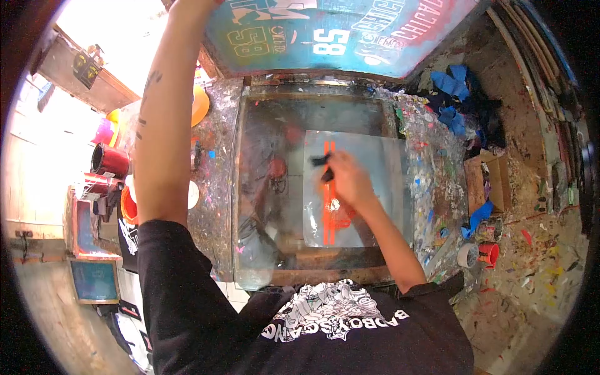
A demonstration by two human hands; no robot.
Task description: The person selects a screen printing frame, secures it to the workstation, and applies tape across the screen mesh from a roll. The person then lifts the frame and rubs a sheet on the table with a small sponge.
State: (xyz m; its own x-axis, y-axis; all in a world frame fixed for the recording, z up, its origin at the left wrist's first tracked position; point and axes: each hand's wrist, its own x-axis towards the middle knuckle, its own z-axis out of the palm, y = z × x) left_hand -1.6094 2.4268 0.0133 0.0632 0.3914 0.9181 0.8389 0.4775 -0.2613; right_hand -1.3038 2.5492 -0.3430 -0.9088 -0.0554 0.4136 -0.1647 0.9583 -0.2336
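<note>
My right hand [349, 178] is closed on a small black item [321, 160], perhaps a cloth; motion blur hides its exact shape. It is over a pale, translucent sheet [375, 156] with orange vertical stripes [329, 231] and smaller orange marks. The sheet lies on a glass-topped table [269, 125]. My left arm reaches up past the top edge, so my left hand is out of view. Above the table, a blue-to-red screen [294, 56] with lettering and numbers is raised at an angle.
Red containers [110, 160] and an orange tub [200, 105] stand at the left. A paint-spattered ledge [431, 181] borders the glass. Blue scraps [451, 84], an open cardboard box [497, 181] and a red cup [489, 253] are at the right.
</note>
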